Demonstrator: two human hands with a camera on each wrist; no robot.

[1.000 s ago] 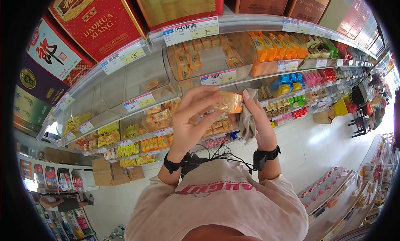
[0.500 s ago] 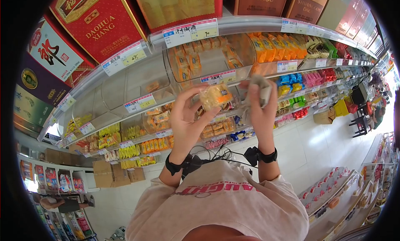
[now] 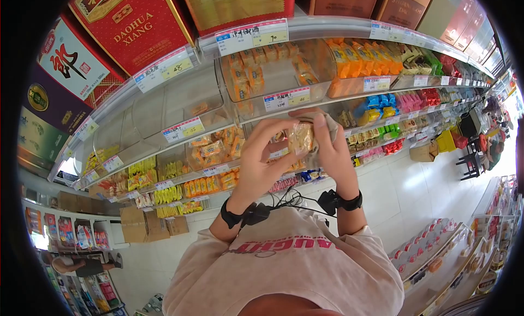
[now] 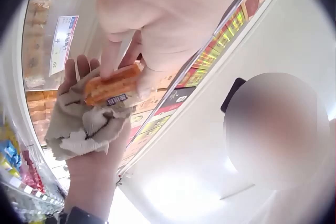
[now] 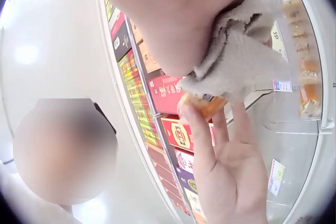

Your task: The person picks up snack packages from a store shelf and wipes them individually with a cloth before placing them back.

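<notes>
My left hand (image 3: pixel 261 162) pinches a small wrapped snack (image 3: pixel 301 138) between thumb and fingers. The snack's clear and orange wrapper (image 4: pixel 113 87) carries a dark printed label in the left wrist view. A crumpled grey-beige cloth (image 4: pixel 84 121) lies across the palm of my right hand (image 3: pixel 337 158), against the snack. In the right wrist view the cloth (image 5: pixel 239 64) drapes from the right hand and hides part of the snack (image 5: pixel 210 107). Both hands are together in front of the shelf, below a clear bin (image 3: pixel 273 81) of similar wrapped snacks.
Price tags (image 3: pixel 286 98) line the shelf edges. Boxed liquor (image 3: pixel 131 29) stands on the top shelf. Lower bins hold orange packets (image 3: pixel 210 149) and yellow packets (image 3: pixel 143 174). Cardboard boxes (image 3: pixel 134 224) sit on the floor at left. Black cables (image 3: pixel 289 198) hang between my wrists.
Half a second ago the hands were apart, with the snack's label facing up in the left one. Since then the left hand has moved right and the cloth has come against the snack.
</notes>
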